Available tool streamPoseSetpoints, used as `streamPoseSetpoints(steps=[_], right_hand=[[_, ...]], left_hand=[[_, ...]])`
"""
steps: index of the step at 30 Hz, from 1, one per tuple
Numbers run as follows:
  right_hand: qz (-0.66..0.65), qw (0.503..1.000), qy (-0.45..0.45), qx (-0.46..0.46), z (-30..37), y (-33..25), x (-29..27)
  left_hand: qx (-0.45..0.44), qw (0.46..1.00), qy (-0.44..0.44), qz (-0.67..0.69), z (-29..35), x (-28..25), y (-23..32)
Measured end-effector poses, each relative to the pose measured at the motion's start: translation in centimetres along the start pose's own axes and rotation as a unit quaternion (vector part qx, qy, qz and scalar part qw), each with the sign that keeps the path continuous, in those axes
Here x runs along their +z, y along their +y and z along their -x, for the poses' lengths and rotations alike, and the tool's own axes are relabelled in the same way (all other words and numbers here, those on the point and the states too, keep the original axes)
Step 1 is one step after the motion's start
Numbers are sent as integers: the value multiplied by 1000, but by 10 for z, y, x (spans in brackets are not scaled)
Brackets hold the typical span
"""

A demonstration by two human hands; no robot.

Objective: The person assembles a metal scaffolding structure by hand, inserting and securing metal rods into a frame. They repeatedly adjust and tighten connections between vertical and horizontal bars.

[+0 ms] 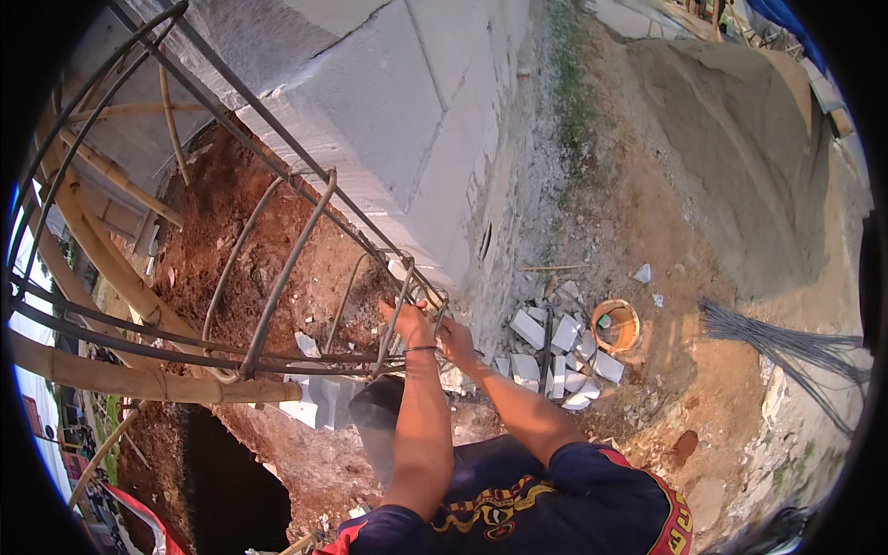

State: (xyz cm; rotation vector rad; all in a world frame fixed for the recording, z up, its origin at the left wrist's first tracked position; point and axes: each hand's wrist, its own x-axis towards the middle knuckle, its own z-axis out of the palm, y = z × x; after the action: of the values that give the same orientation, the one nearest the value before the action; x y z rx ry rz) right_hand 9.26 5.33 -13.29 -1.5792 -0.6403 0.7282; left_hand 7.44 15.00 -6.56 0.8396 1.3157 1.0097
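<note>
A steel rebar cage (pixel 277 277), made of long bars with bent stirrups (pixel 298 268) across them, runs from the upper and far left to a narrow end in front of me. At that end, my left hand (pixel 409 324) is closed around the bars beside one of the last stirrups. Just to its right, my right hand (pixel 456 342) has its fingers drawn together against the end stirrup (pixel 441 311). Whatever lies between those right fingers is too small to make out. A dark band circles my left wrist.
Bamboo poles (pixel 157 377) lie under and beside the cage at left, near a dark pit (pixel 231 481). A pale block wall (pixel 370 120) rises ahead. To the right are broken white blocks (pixel 560 356), an orange bucket (pixel 617 326), thin steel rods (pixel 786 344) and a sand heap (pixel 740 157).
</note>
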Motion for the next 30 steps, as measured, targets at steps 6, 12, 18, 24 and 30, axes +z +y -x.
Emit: streamPoseSetpoints(steps=[6,12,18,24,30], right_hand=[[15,998,43,-53,-14,12,12],[-232,972,-13,-12,-13,1,23],[-345,933,-105,-4,-15,-3,25],[-304,944,-129,-1,-19,3,21],[-329,940,-84,-30,-11,-15,23]], left_hand=[[162,986,-26,1,-9,-5,-16],[259,926,83,-262,38,-10,2],[211,926,120,-290,28,-11,1],[238,856,119,-443,19,-17,0],[204,913,78,-343,12,-13,-13]])
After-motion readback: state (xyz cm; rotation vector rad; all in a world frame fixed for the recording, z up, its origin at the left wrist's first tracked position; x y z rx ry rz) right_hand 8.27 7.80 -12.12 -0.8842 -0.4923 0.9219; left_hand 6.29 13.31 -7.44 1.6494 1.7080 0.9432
